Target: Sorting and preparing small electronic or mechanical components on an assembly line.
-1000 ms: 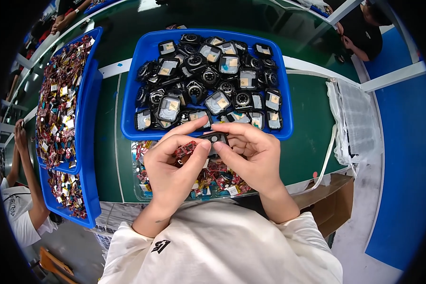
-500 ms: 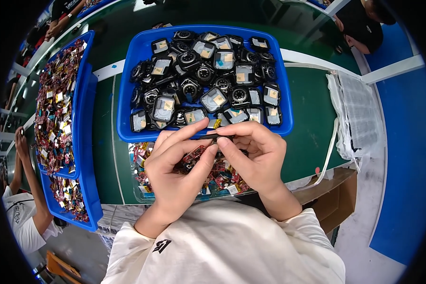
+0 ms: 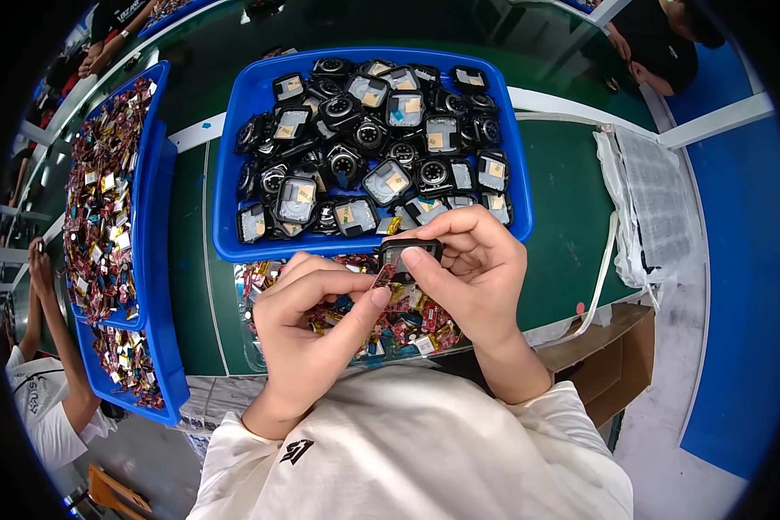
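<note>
My left hand (image 3: 314, 325) pinches a small red circuit board (image 3: 385, 276) between thumb and forefinger. In my right hand (image 3: 481, 282) is a black smartwatch case (image 3: 390, 250), its open inside turned toward me and my thumb pressed over it. The board is right beside the case's left edge; whether they are still joined I cannot tell. Under both hands a clear tray holds a heap of red circuit boards (image 3: 425, 329) with small parts attached. Just beyond, a blue tray (image 3: 224, 186) is filled with black smartwatch cases (image 3: 386, 180).
To the left, stacked blue trays (image 3: 160, 234) hold more circuit boards. Bubble wrap (image 3: 654, 204) lies on the green table's right end, above a cardboard box (image 3: 611, 368). Other people work at the left and at the far right (image 3: 663, 52).
The watch case has tilted from edge-on to show its inside. My left hand has drawn slightly down and away from it, and the red board now shows in its fingers.
</note>
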